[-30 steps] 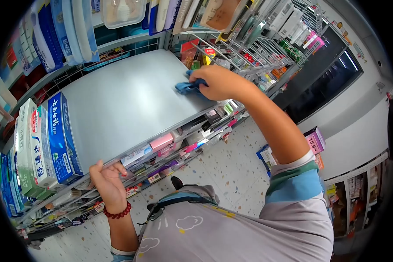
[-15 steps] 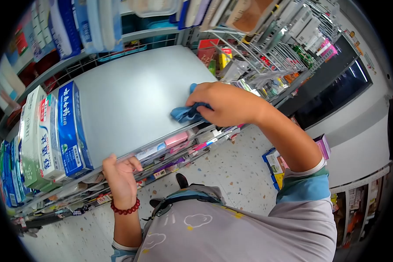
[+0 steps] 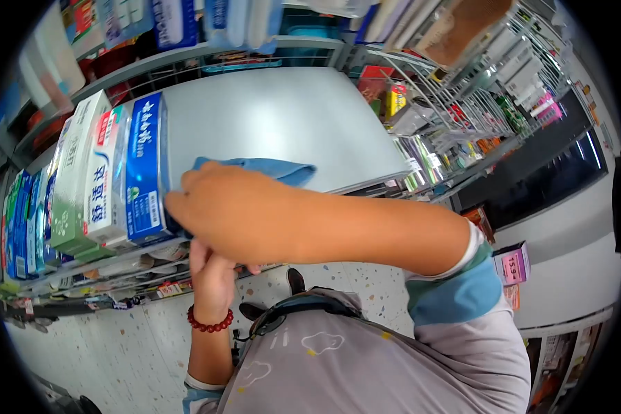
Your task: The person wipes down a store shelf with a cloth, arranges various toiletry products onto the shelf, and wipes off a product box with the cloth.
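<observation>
My right hand [image 3: 221, 210] is closed over a blue cloth [image 3: 279, 170] on the pale grey shelf board [image 3: 276, 114]. Part of the cloth trails out to the right behind the wrist. The hand is at the shelf's front left, right beside a blue toothpaste box [image 3: 145, 169]. Just below it, at the shelf's front edge, is my left hand [image 3: 214, 283], with a red bead bracelet [image 3: 210, 320] on the wrist. Its thumb and some fingertips show apart, holding nothing visible; the rest is hidden behind my right hand.
More boxes stand left of the blue one, including a white box [image 3: 107, 176] and a green-and-white box [image 3: 76, 176]. Hanging packets [image 3: 176, 24] line the back. Wire racks [image 3: 455, 103] with goods stand at the right. A purple box with a price tag [image 3: 512, 265] is farther right.
My right hand has swept the cloth left along the shelf, from the right front edge to beside the blue box. My left hand stays near the front edge. The view has shifted slightly.
</observation>
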The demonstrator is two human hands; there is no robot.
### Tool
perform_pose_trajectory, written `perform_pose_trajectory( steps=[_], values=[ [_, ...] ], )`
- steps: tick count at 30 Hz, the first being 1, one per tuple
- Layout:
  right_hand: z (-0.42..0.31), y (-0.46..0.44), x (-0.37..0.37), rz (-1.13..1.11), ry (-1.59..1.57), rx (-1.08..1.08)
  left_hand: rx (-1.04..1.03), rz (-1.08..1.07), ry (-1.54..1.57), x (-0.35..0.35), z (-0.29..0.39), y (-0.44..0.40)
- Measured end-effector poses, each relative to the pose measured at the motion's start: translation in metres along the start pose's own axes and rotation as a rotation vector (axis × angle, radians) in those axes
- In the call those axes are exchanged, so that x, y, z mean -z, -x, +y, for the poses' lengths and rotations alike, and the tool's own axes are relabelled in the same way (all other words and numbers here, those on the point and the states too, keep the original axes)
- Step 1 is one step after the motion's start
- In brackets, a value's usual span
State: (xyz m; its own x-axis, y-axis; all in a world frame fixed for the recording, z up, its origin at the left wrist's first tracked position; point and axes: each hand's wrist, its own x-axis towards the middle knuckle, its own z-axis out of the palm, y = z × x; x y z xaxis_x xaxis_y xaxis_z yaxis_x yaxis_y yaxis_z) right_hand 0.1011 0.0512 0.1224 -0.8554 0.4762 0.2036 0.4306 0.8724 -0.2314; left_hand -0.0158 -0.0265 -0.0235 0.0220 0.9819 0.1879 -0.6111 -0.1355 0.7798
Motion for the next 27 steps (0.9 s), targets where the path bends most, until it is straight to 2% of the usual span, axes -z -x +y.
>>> perform_pose_trajectory(
  steps=[1, 2, 5, 7, 8, 10, 14, 20, 27],
  values=[
    [0.001, 0.0, -0.003, 0.005, -0.013, 0.028, -0.013, -0.08, 0.018, -0.005, 0.008, -0.004],
    [0.005, 0.004, -0.002, 0.008, -0.023, 0.056, -0.003, -0.071, -0.052, -0.003, 0.009, -0.005],
    [0.025, 0.03, 0.003, 0.063, -0.029, 0.045, -0.058, -0.078, -0.001, 0.007, -0.003, -0.003],
    [0.045, 0.054, 0.009, 0.129, -0.046, 0.027, -0.037, 0.05, 0.017, -0.008, 0.008, -0.003],
    [0.056, 0.071, 0.017, 0.137, -0.052, 0.002, -0.034, 0.044, 0.017, -0.008, 0.007, -0.003],
    [0.075, 0.114, 0.035, 0.17, -0.072, -0.158, -0.037, 0.062, -0.04, -0.006, 0.007, -0.001],
    [0.098, 0.186, 0.07, 0.162, 0.101, -0.421, -0.047, 0.087, -0.11, -0.007, 0.007, -0.003],
    [0.112, 0.192, 0.08, 0.115, 0.084, -0.501, -0.049, 0.141, -0.104, -0.007, 0.002, -0.002],
    [0.123, 0.181, 0.082, 0.085, 0.02, -0.449, -0.015, 0.061, -0.218, -0.004, 0.002, -0.007]
  ],
)
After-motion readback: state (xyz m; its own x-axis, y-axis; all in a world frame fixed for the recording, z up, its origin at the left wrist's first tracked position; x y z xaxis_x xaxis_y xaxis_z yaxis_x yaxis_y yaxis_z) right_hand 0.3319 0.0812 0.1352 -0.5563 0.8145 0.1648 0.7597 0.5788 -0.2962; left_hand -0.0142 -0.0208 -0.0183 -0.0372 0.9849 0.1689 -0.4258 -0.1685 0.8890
